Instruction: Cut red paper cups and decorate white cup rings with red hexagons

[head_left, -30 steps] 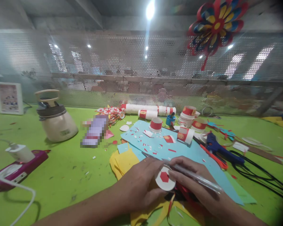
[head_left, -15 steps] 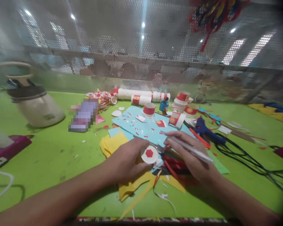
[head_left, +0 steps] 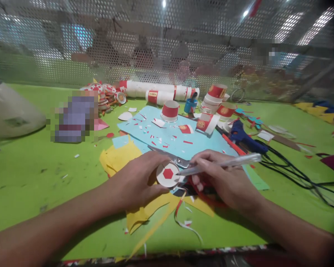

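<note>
Between the thumb and fingers of my left hand [head_left: 136,180] is a small round white disc [head_left: 161,177] with a red hexagon at its centre, its face turned up towards me. My right hand [head_left: 225,181] is closed around a clear-barrelled pen [head_left: 239,160], whose tip is at the right part of the disc; whether it touches, I cannot tell. Under my right hand lie scissors [head_left: 167,154], their metal blades pointing left and red handles partly hidden. Yellow paper [head_left: 122,154] and a light blue sheet [head_left: 144,128] strewn with red and white scraps spread around my hands.
A red-banded paper cup [head_left: 170,110] stands upside down on the blue sheet. Behind it lies a long row of nested cups [head_left: 153,89]. Rightward are a blue glue gun [head_left: 243,139] and black cables [head_left: 295,178]. A blurred-out phone-like object [head_left: 76,118] sits left, near a beige container [head_left: 13,111].
My view has tilted down and shifted right. The pen in my right hand has swung round, its tip moving from above the scissors to the disc. My left hand still holds the disc.
</note>
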`<state>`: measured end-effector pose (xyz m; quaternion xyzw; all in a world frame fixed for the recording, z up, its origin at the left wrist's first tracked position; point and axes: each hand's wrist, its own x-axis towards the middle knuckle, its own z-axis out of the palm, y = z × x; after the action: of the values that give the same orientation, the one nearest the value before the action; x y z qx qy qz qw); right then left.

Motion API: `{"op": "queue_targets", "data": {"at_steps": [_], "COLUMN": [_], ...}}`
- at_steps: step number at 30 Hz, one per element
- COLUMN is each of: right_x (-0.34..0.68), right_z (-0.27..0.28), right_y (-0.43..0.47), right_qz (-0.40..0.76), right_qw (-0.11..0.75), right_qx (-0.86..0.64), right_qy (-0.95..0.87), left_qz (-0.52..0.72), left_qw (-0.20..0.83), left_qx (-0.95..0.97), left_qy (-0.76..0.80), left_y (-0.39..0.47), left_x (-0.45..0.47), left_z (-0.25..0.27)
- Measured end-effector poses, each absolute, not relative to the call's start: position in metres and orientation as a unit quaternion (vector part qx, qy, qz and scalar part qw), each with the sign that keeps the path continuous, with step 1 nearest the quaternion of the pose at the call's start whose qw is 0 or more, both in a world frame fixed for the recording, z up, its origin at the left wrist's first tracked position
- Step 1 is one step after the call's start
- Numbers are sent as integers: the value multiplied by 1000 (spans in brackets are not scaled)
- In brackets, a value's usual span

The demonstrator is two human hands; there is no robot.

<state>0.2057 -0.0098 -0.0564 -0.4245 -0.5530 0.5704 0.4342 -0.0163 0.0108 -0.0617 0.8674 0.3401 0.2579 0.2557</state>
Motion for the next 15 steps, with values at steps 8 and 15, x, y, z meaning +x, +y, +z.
{"op": "queue_targets", "data": {"at_steps": [8,15], "right_x": [207,208], "right_z": [-51,-48], "right_y": [-14,-10], "right_qz": [520,518], "right_qw": [370,331], "right_qx": [-449,-466], "right_qy": [-625,-636], "left_qz": [244,208], "left_qw": [256,281], "left_qx": [879,894], "left_qy": [321,281], "left_y": [16,18], "left_x": [-18,-22], "left_z": [-61,-58]}}
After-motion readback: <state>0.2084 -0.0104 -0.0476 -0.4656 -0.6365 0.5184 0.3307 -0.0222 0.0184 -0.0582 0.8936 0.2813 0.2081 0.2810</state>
